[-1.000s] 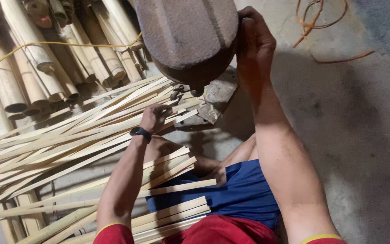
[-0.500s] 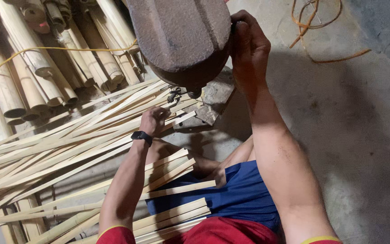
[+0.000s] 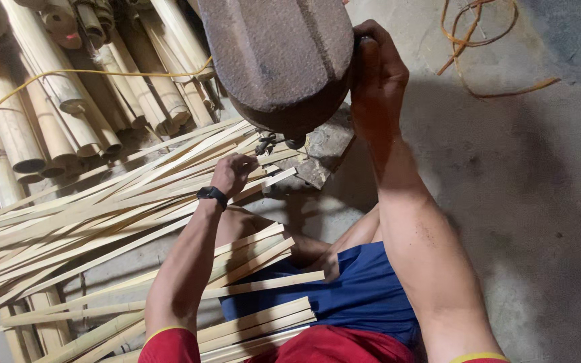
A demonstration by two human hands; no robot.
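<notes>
Grey concrete floor (image 3: 539,202), right hand (image 3: 378,81) gripping rough wooden mallet (image 3: 280,57), left hand (image 3: 233,173) fingers pinching flat bamboo strips (image 3: 102,215)

The person wore a red shirt with yellow-trimmed short sleeves (image 3: 169,343), blue shorts (image 3: 344,296), and a black wristband (image 3: 212,195) on the left wrist.

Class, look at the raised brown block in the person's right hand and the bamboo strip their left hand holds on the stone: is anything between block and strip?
Nothing visible. The right hand grips the brown block above the strip, which the left hand pins near the stone; only air shows between.
</notes>
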